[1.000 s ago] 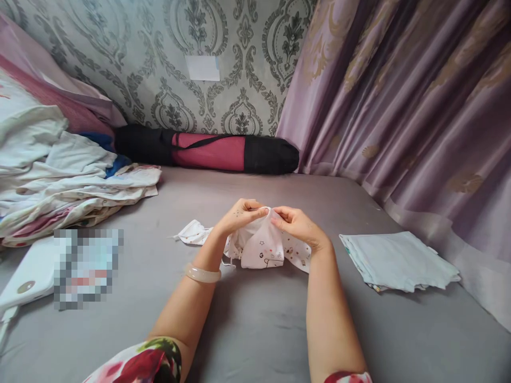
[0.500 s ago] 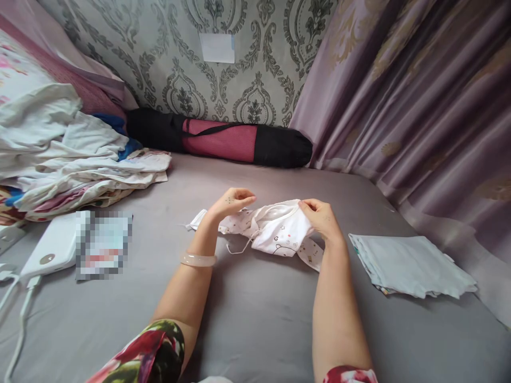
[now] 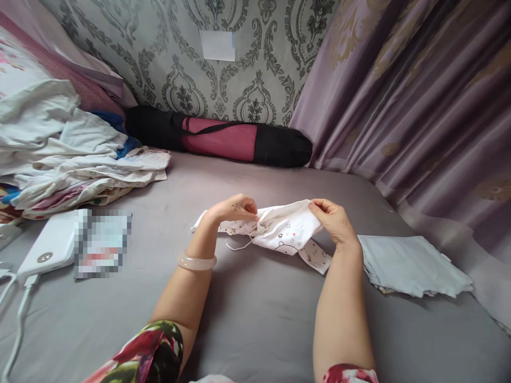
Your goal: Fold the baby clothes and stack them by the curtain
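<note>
A small white baby top [image 3: 283,234] with a printed bear face, patterned sleeves and thin tie strings lies partly lifted off the grey sheet. My right hand [image 3: 333,218] pinches its edge at the upper right and holds the cloth up. My left hand [image 3: 239,208] has its fingers closed on the top near its middle, by the neckline. The left forearm covers part of one sleeve, whose end shows beyond the wrist. The other sleeve hangs down beneath the right hand.
Folded pale cloths [image 3: 415,263] lie at the right. On the left are a heap of clothes [image 3: 72,143], a white power bank [image 3: 56,242] with cables and a blurred packet [image 3: 102,244]. A black and pink rolled bag [image 3: 219,139] rests against the wall beside purple curtains [image 3: 383,90].
My left hand has come down and right, and its fingers have closed on the top. My right hand has moved slightly right, pulling the edge of the cloth outward.
</note>
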### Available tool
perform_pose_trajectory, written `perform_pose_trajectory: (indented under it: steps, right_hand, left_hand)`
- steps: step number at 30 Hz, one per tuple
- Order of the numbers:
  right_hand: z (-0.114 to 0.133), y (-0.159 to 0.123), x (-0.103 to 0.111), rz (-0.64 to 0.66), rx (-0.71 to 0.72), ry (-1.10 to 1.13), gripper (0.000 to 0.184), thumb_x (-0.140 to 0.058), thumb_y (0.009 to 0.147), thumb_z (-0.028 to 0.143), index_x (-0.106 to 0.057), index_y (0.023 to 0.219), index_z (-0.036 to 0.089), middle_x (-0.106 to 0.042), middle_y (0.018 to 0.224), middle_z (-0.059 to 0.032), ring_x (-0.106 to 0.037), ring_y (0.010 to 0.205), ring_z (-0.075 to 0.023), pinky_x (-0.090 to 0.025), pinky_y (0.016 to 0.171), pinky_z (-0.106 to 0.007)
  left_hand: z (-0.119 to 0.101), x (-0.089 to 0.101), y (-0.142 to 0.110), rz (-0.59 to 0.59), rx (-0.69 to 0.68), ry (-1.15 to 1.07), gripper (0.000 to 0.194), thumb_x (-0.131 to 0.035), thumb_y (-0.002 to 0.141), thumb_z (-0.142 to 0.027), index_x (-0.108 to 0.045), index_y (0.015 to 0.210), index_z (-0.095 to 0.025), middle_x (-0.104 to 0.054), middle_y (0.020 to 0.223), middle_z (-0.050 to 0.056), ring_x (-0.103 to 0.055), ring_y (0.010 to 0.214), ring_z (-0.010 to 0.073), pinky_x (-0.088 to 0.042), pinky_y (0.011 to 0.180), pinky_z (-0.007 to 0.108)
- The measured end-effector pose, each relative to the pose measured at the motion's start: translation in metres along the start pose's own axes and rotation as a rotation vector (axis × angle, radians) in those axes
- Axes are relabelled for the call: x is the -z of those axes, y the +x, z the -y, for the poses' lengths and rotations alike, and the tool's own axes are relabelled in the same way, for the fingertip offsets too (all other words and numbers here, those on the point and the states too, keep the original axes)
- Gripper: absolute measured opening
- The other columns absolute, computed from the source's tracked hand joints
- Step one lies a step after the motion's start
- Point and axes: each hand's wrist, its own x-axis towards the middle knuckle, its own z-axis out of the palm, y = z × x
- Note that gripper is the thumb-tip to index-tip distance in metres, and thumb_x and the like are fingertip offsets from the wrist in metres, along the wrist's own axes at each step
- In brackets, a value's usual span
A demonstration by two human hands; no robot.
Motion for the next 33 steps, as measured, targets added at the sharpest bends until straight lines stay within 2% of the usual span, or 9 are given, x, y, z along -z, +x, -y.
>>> perform_pose_trajectory:
  steps: [7,11,15,20,24,28,31,33]
  right_hand:
    - [0.004,-0.002,0.004,-0.004,0.039,-0.066,0.046,-0.074,0.064,0.057,-0.069,0.085,0.017,-0.069,0.076,-0.0023,-0.059,0.065,-0.0148,-0.046,0.062,-0.027]
    - [0.008,-0.003,0.005,0.006,0.053,-0.067,0.044,-0.074,0.064,0.055,-0.069,0.084,0.017,-0.068,0.075,-0.0013,-0.057,0.063,-0.0137,-0.044,0.06,-0.025]
    - [0.015,-0.006,0.006,0.078,0.053,-0.064,0.042,-0.074,0.063,0.053,-0.07,0.084,0.016,-0.068,0.072,-0.0011,-0.058,0.062,-0.0138,-0.045,0.058,-0.025]
    - [0.029,-0.014,-0.001,0.195,0.085,-0.129,0.039,-0.072,0.064,0.051,-0.071,0.083,0.018,-0.068,0.071,-0.0007,-0.059,0.066,-0.0148,-0.046,0.064,-0.027]
    - [0.045,-0.018,-0.012,0.268,0.169,-0.243,0.034,-0.07,0.064,0.05,-0.072,0.074,0.018,-0.065,0.066,0.001,-0.055,0.064,-0.0138,-0.044,0.063,-0.026]
    - [0.066,-0.014,-0.012,0.296,0.23,-0.309,0.03,-0.071,0.065,0.047,-0.072,0.07,0.018,-0.062,0.06,0.0024,-0.05,0.057,-0.0124,-0.038,0.056,-0.025]
    - [0.088,-0.009,-0.004,0.286,0.285,-0.339,0.028,-0.071,0.067,0.045,-0.073,0.073,0.018,-0.063,0.063,0.0022,-0.05,0.058,-0.012,-0.038,0.057,-0.025]
    - [0.104,-0.007,0.002,0.293,0.327,-0.355,0.027,-0.07,0.069,0.044,-0.074,0.076,0.018,-0.066,0.067,0.0015,-0.051,0.06,-0.0121,-0.038,0.058,-0.025]
  left_hand:
    - [-0.007,-0.013,0.004,0.065,-0.033,0.05,0.016,-0.07,0.06,-0.031,-0.07,0.071,-0.02,-0.067,0.068,-0.001,-0.054,0.058,0.0123,-0.034,0.051,0.021]
    - [-0.009,-0.017,0.001,0.022,-0.054,0.092,0.011,-0.064,0.063,-0.029,-0.069,0.067,-0.02,-0.061,0.059,-0.003,-0.048,0.053,0.0107,-0.031,0.049,0.022]
    - [-0.008,-0.01,-0.009,-0.068,-0.07,0.008,0.02,-0.061,0.07,-0.034,-0.069,0.076,-0.018,-0.064,0.068,0.0,-0.053,0.062,0.0135,-0.036,0.055,0.023]
    - [-0.005,0.01,-0.031,-0.241,-0.102,-0.215,0.03,-0.062,0.075,-0.045,-0.063,0.081,-0.015,-0.059,0.067,0.0,-0.053,0.062,0.0128,-0.037,0.054,0.023]
    - [-0.01,0.035,-0.05,-0.281,-0.172,-0.265,0.034,-0.067,0.074,-0.049,-0.061,0.082,-0.017,-0.057,0.067,0.0,-0.05,0.058,0.01,-0.037,0.051,0.02]
    - [-0.03,0.062,-0.071,-0.239,-0.219,-0.206,0.032,-0.073,0.071,-0.047,-0.065,0.081,-0.017,-0.06,0.068,0.001,-0.051,0.057,0.0097,-0.037,0.049,0.02]
    - [-0.051,0.081,-0.085,-0.211,-0.264,-0.111,0.028,-0.076,0.068,-0.043,-0.07,0.078,-0.017,-0.064,0.069,0.003,-0.054,0.059,0.0113,-0.04,0.051,0.021]
    - [-0.063,0.092,-0.091,-0.233,-0.279,-0.045,0.025,-0.078,0.066,-0.04,-0.073,0.075,-0.018,-0.065,0.068,0.004,-0.055,0.059,0.0126,-0.041,0.051,0.022]
